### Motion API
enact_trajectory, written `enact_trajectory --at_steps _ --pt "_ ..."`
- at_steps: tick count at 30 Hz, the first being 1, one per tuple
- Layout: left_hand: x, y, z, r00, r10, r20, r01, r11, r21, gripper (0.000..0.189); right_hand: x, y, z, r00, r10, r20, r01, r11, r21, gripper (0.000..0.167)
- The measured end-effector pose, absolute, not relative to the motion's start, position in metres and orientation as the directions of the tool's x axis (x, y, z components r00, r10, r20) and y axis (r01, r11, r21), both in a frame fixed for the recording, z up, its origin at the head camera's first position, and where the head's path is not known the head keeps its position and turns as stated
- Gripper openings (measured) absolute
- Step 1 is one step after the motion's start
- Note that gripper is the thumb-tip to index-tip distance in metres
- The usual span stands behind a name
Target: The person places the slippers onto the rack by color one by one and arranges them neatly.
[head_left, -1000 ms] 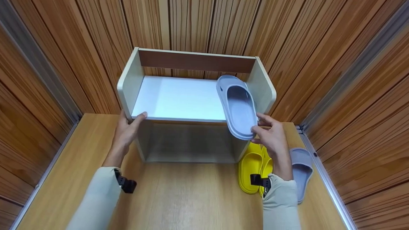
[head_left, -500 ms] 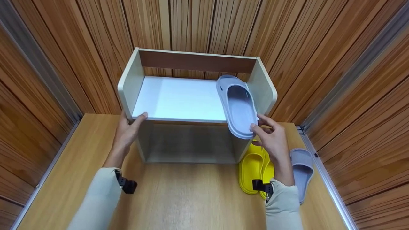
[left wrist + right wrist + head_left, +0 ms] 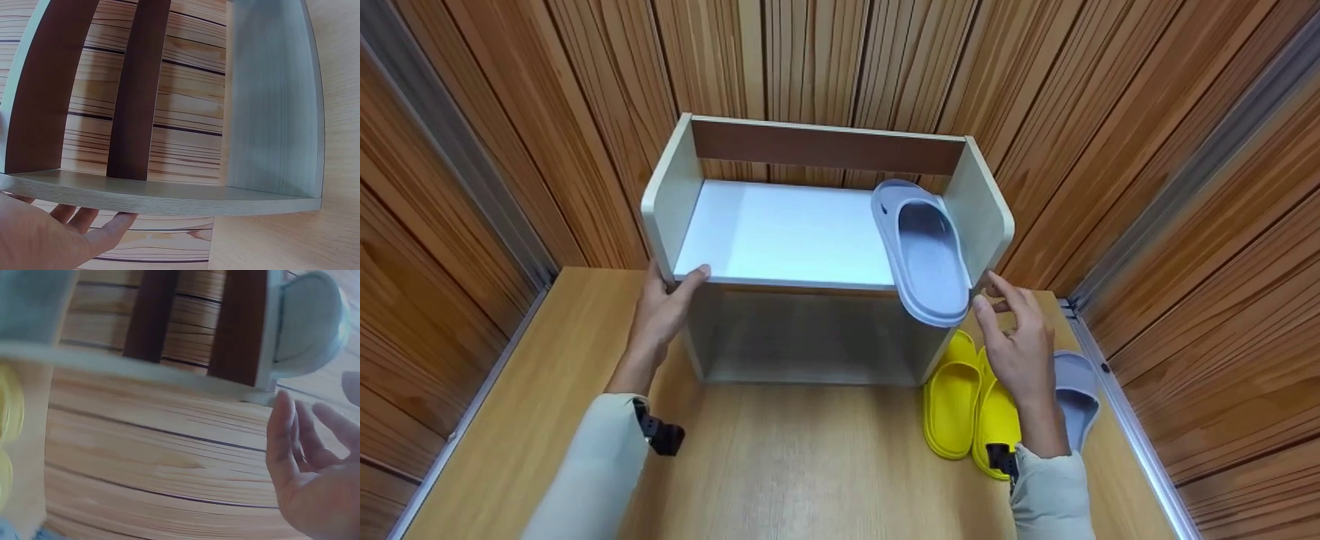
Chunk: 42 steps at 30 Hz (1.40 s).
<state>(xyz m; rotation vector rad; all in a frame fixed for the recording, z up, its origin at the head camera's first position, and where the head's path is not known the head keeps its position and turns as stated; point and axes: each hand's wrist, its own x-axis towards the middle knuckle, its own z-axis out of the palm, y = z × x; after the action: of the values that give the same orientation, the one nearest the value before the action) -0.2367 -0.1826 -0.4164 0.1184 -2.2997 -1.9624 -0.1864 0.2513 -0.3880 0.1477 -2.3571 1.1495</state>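
Observation:
A small two-level shoe rack stands at the back of the tabletop. My left hand holds its left side, thumb over the front edge of the white upper board. In the left wrist view, the left fingers lie along the outer face of the side panel. A grey slipper rests at the right end of the upper board, toe to the back, heel overhanging the front edge. Just right of that heel is my right hand, holding nothing, fingers loosely bent. The right wrist view shows a gap between its fingers and the slipper.
Two yellow slippers lie on the wooden tabletop right of the rack's foot. Beyond them, partly behind my right wrist, is another grey slipper. Wood-panelled walls enclose the back and both sides.
My right hand has let go of the grey slipper's heel and moved right, away from it. The slipper stays on the upper board. My left hand keeps its hold on the rack.

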Motion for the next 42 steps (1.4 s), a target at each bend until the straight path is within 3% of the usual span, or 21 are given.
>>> enact_trajectory --at_steps 7,18,34,42 --pt "-0.237 -0.182 -0.415 -0.990 -0.140 0.024 0.001 0.161 0.987 0.088 -0.183 0.263 -0.407 -0.751 0.025 0.660 -0.341 0.841 -0.420 0.044" --pt "-0.236 -0.184 -0.415 -0.989 -0.141 0.033 0.009 0.168 0.986 0.088 -0.175 0.292 -0.434 -0.744 0.023 0.668 -0.238 0.925 -0.297 0.044" --pt "-0.238 -0.179 -0.416 -0.990 -0.138 0.014 -0.009 0.159 0.987 0.088 -0.156 0.341 -0.467 -0.829 0.148 0.539 -0.004 0.963 -0.271 0.055" --pt "-0.237 -0.183 -0.417 -0.992 -0.126 0.017 -0.002 0.149 0.989 0.087 -0.150 0.363 -0.484 -0.872 0.291 0.394 0.158 0.928 -0.337 0.061"
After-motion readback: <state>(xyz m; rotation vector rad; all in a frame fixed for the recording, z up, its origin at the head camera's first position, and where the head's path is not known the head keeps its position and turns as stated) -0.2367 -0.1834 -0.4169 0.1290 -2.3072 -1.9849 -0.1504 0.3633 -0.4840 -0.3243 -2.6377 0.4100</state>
